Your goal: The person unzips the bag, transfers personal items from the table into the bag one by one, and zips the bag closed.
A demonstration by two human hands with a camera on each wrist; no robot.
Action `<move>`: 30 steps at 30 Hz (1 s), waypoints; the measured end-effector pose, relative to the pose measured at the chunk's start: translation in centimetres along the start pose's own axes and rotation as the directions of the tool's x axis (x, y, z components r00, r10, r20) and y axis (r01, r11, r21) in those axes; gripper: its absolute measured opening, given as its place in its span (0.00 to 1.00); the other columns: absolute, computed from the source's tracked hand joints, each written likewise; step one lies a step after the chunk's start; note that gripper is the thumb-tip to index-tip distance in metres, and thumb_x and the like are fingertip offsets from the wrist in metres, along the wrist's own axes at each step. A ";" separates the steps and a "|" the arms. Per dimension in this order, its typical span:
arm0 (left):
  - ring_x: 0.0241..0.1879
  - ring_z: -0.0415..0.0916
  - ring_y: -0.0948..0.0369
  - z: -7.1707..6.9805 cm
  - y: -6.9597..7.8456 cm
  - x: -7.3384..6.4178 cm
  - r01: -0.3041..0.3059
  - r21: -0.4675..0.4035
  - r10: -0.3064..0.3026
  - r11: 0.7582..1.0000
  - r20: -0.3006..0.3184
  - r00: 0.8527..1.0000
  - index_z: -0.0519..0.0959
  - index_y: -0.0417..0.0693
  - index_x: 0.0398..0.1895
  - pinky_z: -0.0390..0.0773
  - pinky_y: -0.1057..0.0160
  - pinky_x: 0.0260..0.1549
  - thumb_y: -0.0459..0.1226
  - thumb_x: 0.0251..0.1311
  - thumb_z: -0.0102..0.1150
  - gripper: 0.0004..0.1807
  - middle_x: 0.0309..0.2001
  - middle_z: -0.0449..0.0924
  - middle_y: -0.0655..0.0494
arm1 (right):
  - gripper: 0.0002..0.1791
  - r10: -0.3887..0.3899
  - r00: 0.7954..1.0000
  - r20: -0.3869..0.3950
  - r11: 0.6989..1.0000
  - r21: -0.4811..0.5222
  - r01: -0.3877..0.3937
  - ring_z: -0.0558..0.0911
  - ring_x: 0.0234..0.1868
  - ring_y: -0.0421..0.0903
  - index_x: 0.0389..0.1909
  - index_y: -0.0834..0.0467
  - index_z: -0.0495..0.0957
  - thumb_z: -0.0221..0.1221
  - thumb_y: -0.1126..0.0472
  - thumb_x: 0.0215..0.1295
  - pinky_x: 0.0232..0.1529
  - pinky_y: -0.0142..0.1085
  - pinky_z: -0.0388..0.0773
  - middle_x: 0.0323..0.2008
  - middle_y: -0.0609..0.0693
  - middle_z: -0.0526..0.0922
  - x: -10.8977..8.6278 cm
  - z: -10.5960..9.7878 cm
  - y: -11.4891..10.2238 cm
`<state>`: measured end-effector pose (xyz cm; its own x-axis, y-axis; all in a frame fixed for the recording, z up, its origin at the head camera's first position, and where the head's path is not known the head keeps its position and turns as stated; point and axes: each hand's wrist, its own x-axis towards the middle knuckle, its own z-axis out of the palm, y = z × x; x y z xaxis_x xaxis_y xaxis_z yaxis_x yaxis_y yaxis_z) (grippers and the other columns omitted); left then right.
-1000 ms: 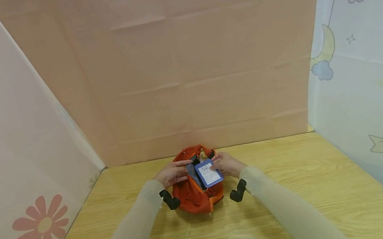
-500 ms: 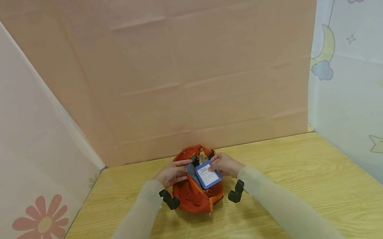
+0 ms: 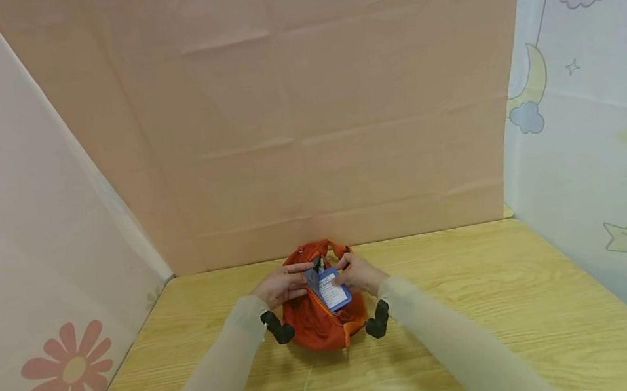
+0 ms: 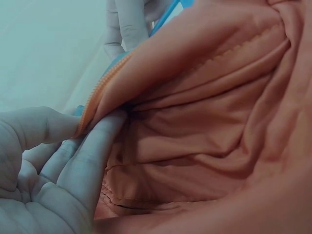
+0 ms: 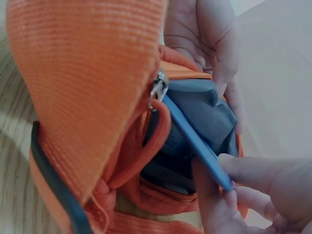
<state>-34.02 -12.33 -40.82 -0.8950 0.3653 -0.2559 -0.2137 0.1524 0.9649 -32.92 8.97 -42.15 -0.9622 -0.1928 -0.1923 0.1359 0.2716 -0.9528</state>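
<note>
An orange bag (image 3: 313, 327) with a grey lining lies unzipped on the table. My left hand (image 3: 282, 285) pinches the zippered edge (image 4: 97, 95) of its opening between thumb and fingers, holding it apart. My right hand (image 3: 362, 275) grips a blue-framed ID card holder (image 3: 333, 290) by its side, thumb on the front. In the right wrist view the card holder (image 5: 200, 144) tilts at the bag's mouth, its far end against the grey lining (image 5: 195, 97). A metal zipper pull (image 5: 159, 90) with an orange cord loop sits beside it. The bag's depth is mostly hidden.
The bag rests on a wood-grain table (image 3: 453, 309) near its back edge. A pinkish-tan cloth (image 3: 304, 124) hangs behind. Printed cloth panels stand at the left (image 3: 46, 244) and right (image 3: 599, 151). An orange strap (image 5: 87, 73) crosses the right wrist view.
My right hand has moved left with the ID card holder, which now sits closer to the left hand and over the bag's opening. The left hand has kept its place.
</note>
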 end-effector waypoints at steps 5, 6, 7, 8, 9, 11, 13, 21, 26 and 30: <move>0.39 0.80 0.64 0.0 -0.1 0.1 0.008 -0.004 -0.008 1.000 0.001 1.000 0.71 0.45 0.67 0.81 0.65 0.39 0.29 0.68 0.49 0.24 0.49 0.79 0.52 | 0.26 0.030 0.995 0.092 0.999 -0.035 -0.027 0.83 0.31 0.48 0.61 0.62 0.68 0.62 0.68 0.62 0.36 0.44 0.83 0.40 0.60 0.79 -0.7 -0.7 0.0; 0.39 0.80 0.64 0.1 -0.1 0.1 0.010 -0.006 -0.010 1.000 0.001 1.000 0.71 0.45 0.67 0.81 0.66 0.38 0.29 0.68 0.49 0.24 0.48 0.79 0.52 | 0.29 0.037 0.993 0.116 0.998 -0.051 -0.031 0.84 0.32 0.48 0.64 0.60 0.68 0.62 0.68 0.61 0.37 0.44 0.83 0.40 0.60 0.80 -0.9 -1.0 0.0; 0.39 0.80 0.64 0.1 -0.1 0.1 0.008 -0.004 -0.008 1.000 0.000 1.000 0.71 0.46 0.67 0.81 0.66 0.38 0.29 0.68 0.49 0.24 0.48 0.79 0.53 | 0.31 0.043 0.989 0.139 0.997 -0.069 -0.034 0.84 0.33 0.48 0.66 0.58 0.67 0.63 0.67 0.61 0.37 0.45 0.83 0.40 0.60 0.79 -1.0 -1.3 0.1; 0.39 0.80 0.64 0.1 0.0 0.1 0.008 -0.007 -0.008 1.000 -0.002 1.000 0.71 0.46 0.67 0.81 0.66 0.38 0.29 0.68 0.49 0.24 0.48 0.79 0.53 | 0.33 0.047 0.986 0.157 0.996 -0.088 -0.033 0.84 0.34 0.48 0.68 0.58 0.66 0.63 0.67 0.61 0.38 0.44 0.83 0.41 0.60 0.79 -1.3 -1.6 0.1; 0.39 0.80 0.64 0.1 0.0 0.1 0.004 -0.006 -0.004 1.000 -0.003 1.000 0.71 0.46 0.67 0.81 0.66 0.38 0.29 0.68 0.49 0.24 0.48 0.79 0.53 | 0.35 0.048 0.983 0.177 0.994 -0.102 -0.030 0.83 0.35 0.48 0.69 0.57 0.64 0.63 0.67 0.60 0.38 0.44 0.83 0.41 0.60 0.79 -1.5 -1.9 0.1; 0.38 0.80 0.64 0.1 0.0 0.1 -0.002 -0.004 0.002 1.000 -0.005 1.000 0.71 0.45 0.67 0.81 0.66 0.37 0.29 0.68 0.49 0.24 0.48 0.79 0.53 | 0.36 0.044 0.976 0.212 0.993 -0.115 -0.019 0.83 0.36 0.48 0.69 0.58 0.63 0.63 0.68 0.60 0.39 0.43 0.83 0.42 0.59 0.79 -1.9 -2.5 0.2; 0.38 0.80 0.64 0.2 0.1 0.0 -0.009 -0.002 0.009 1.000 -0.004 1.000 0.71 0.45 0.67 0.81 0.67 0.37 0.29 0.68 0.49 0.24 0.48 0.79 0.53 | 0.34 0.029 0.971 0.239 0.994 -0.106 -0.004 0.82 0.35 0.49 0.68 0.61 0.64 0.62 0.70 0.59 0.39 0.43 0.83 0.41 0.60 0.78 -2.2 -2.9 0.2; 0.36 0.79 0.66 0.3 0.6 -0.3 -0.001 0.007 0.001 1.000 -0.003 1.000 0.69 0.45 0.68 0.80 0.68 0.36 0.29 0.68 0.48 0.24 0.45 0.78 0.55 | 0.28 -0.051 0.954 0.295 0.997 -0.047 0.067 0.83 0.31 0.46 0.62 0.70 0.64 0.58 0.75 0.60 0.41 0.42 0.83 0.37 0.60 0.79 -2.4 -3.3 0.2; 0.36 0.78 0.65 0.3 0.6 -0.3 0.002 0.017 -0.002 1.000 -0.011 1.000 0.70 0.44 0.68 0.80 0.68 0.37 0.29 0.68 0.49 0.24 0.47 0.78 0.53 | 0.28 -0.047 0.959 0.280 0.998 -0.018 0.054 0.83 0.32 0.45 0.63 0.71 0.66 0.59 0.74 0.61 0.41 0.41 0.83 0.38 0.61 0.79 -2.2 -2.5 -0.1; 0.39 0.79 0.64 0.3 0.4 -0.3 0.005 0.023 -0.005 1.000 -0.008 1.000 0.71 0.45 0.67 0.81 0.66 0.39 0.29 0.68 0.49 0.24 0.53 0.77 0.49 | 0.27 -0.046 0.964 0.262 0.998 -0.030 0.056 0.84 0.32 0.45 0.63 0.71 0.68 0.59 0.74 0.61 0.42 0.43 0.83 0.35 0.59 0.81 -2.1 -1.8 -0.2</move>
<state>-33.73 -12.13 -40.33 -0.8971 0.3570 -0.2604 -0.2095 0.1751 0.9620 -31.36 11.04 -41.09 -0.8721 -0.4452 -0.2030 0.0748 0.2888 -0.9545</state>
